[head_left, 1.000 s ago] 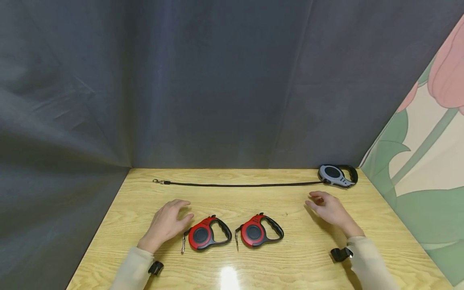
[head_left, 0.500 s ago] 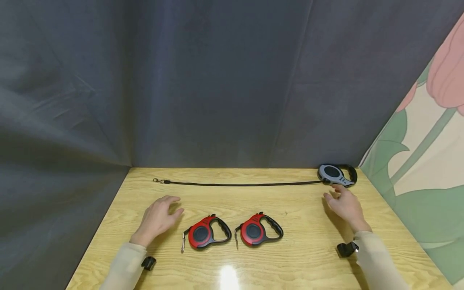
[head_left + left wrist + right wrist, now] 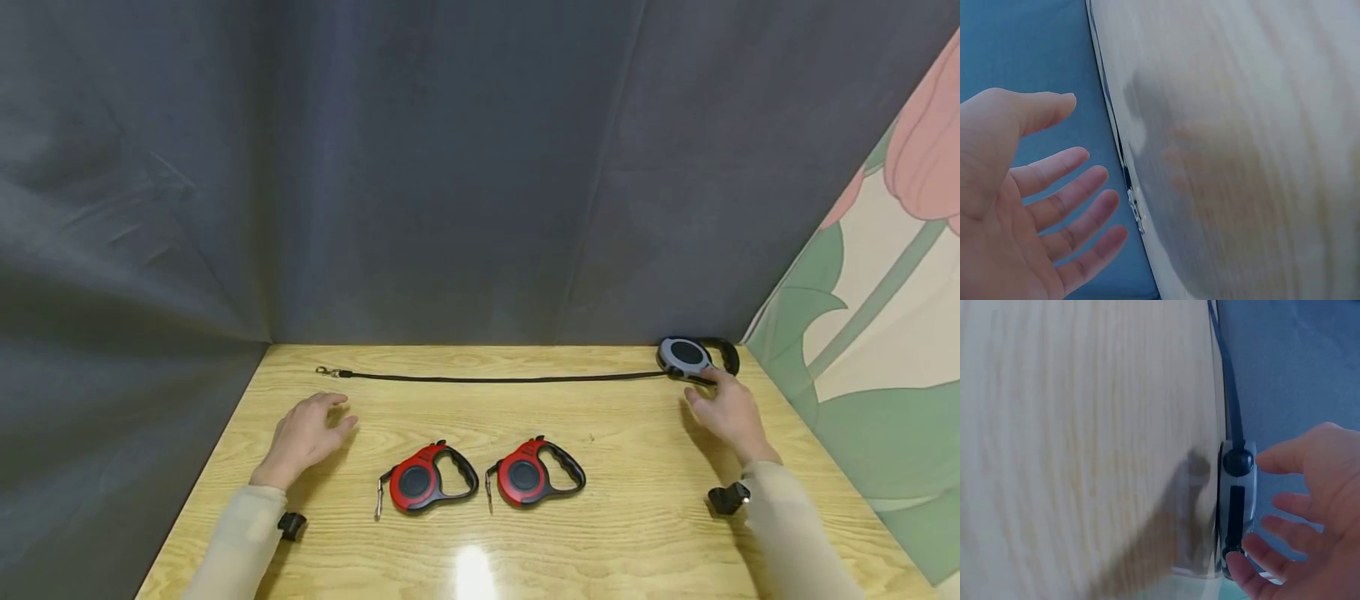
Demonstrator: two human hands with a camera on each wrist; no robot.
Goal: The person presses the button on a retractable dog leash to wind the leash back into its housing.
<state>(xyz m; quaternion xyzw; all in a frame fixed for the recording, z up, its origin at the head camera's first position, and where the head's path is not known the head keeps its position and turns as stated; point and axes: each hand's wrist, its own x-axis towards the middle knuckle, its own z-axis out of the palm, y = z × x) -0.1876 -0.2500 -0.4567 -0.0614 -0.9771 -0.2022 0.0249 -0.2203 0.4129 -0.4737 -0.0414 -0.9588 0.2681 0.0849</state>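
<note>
At the grey leash (image 3: 684, 354), the right grip (image 3: 727, 414) is spread apart — head view alone shows red leashes (image 3: 422, 480) (image 3: 527, 477).

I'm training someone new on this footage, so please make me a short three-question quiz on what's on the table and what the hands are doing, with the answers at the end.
1. Multiple choice: which leash reel is the right hand nearest to?
A) the left red reel
B) the gray reel
C) the right red reel

2. True or false: the left hand is gripping a red reel.

3. Fill in the missing word: the black strap stretches from the gray reel across the table and ends in a metal ____.

Key:
1. B
2. False; its fingers are open and it holds nothing.
3. Clip
</note>
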